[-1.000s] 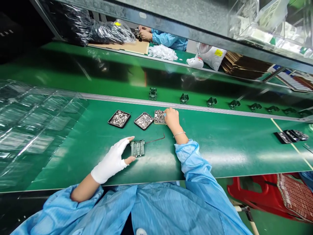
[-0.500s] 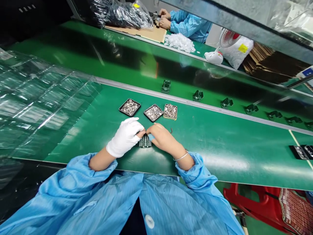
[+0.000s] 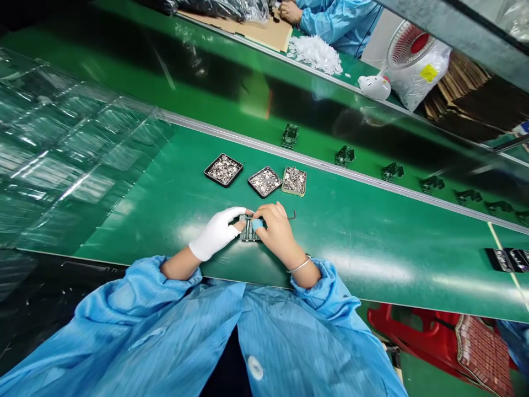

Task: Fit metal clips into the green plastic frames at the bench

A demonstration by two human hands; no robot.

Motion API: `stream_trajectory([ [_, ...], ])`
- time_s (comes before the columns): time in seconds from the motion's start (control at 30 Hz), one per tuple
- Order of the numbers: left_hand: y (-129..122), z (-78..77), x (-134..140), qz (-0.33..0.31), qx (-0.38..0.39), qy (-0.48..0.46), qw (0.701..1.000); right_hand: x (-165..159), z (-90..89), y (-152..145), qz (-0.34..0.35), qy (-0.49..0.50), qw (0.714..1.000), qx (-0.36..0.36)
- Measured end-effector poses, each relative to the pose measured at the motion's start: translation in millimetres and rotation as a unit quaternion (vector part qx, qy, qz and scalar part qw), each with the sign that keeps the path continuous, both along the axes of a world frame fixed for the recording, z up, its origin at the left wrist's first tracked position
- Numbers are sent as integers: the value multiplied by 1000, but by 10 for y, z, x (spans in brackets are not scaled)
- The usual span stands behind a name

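Observation:
Low in front of me on the green bench is a small circuit board assembly [image 3: 249, 232] with metal strips on it. My left hand [image 3: 219, 231], in a white glove with bare fingertips, is closed on its left and far edge. My right hand [image 3: 275, 229], bare but for a blue wrap on the thumb, has its fingers pressed at the far right part of the same board. These fingers hide whatever small part may be between them. Just right of the right hand lies a thin bent dark-red piece [image 3: 292, 215].
Beyond my hands sit a black tray [image 3: 223, 170], a second black tray [image 3: 265, 182] and a yellowish tray [image 3: 294, 181], all with small metal parts. Several boards [image 3: 345, 156] line the far strip behind a metal rail [image 3: 248, 142]. Clear plastic trays [image 3: 74, 143] cover the left; a co-worker's hand [image 3: 290, 12] is beyond.
My view has shifted slightly. My left hand has turned flatter along the board, and both hands have opened a gap, so more of the board shows. The bent piece is more visible.

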State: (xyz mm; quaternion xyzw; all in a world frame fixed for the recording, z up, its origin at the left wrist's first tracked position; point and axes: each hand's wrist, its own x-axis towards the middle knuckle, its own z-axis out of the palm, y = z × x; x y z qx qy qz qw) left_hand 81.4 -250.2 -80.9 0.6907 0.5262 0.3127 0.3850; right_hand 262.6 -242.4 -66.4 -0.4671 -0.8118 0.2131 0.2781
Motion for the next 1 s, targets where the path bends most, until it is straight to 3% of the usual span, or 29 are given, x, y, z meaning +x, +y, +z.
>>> stream_trajectory([
  [0.63, 32, -4, 50, 25, -39, -70, 996, -72, -119, -3, -18, 25, 999, 23],
  [0.87, 17, -31, 93, 67, -67, -132, 987, -81, -116, 13, -12, 41, 999, 2],
  [1.0, 11, -71, 46, 36, -57, -141, 988, -76, -151, 23, -5, 66, 998, 1],
])
